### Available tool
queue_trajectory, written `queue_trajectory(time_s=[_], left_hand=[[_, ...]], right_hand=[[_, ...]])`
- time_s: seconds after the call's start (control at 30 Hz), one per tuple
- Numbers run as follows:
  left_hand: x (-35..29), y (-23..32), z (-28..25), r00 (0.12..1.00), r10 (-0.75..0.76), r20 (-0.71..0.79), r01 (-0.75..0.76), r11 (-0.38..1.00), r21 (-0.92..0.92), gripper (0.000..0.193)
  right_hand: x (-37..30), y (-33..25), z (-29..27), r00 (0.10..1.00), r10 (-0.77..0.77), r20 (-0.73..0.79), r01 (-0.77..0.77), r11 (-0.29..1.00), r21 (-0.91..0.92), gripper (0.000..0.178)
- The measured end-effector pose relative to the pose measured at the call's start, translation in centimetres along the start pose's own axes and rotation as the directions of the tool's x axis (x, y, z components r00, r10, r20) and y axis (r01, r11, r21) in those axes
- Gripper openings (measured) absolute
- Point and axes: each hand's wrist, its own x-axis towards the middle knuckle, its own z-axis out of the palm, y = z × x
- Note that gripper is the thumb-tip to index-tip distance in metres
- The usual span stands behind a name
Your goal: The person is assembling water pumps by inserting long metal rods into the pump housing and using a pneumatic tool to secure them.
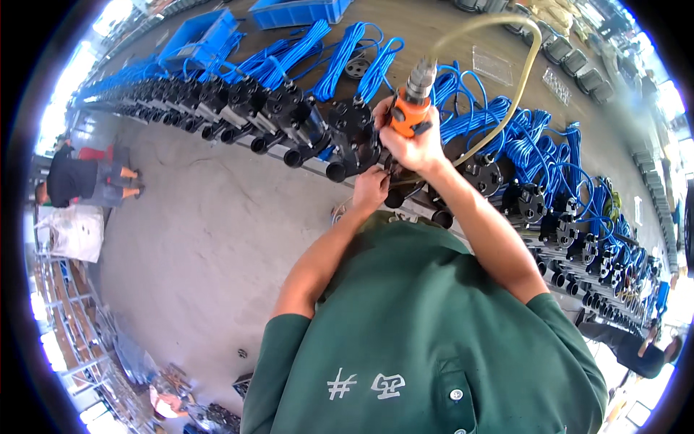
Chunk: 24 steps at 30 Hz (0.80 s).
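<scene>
My right hand [418, 148] is wrapped round an orange air screwdriver [409, 116], whose metal end joins a yellowish air hose [533, 58]. The tool stands over a black pump-like unit in the row. Below it, my left hand [371, 188] is closed with its fingertips together by the same unit, next to the tool's lower end. What those fingers pinch, if anything, is too small to make out. Just left of my hands stands another black unit [352, 130] with a round, holed top and a pipe opening facing me.
Similar black units run along the bench [448, 32] edge on both sides. Blue cable coils [531, 141] lie behind them. Two blue bins [199, 40] sit at the far left. One person [79, 177] is on the left, another [643, 354] at the lower right.
</scene>
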Motion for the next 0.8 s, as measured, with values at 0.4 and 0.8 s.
queue_trajectory(time_s=[0.4, 0.8], left_hand=[[0.4, 0.1, -0.1, 0.994, 0.091, -0.053, -0.090, 0.996, 0.023, 0.009], [1.3, -0.2, -0.7, 0.996, 0.077, 0.051, -0.082, 0.991, 0.106, 0.011]], right_hand=[[-0.5, 1.4, 0.1, 0.998, -0.058, -0.033, 0.058, 0.998, -0.022, 0.016], [-0.5, 0.9, 0.7, 0.981, -0.135, -0.136, 0.135, 0.991, -0.005, 0.026]])
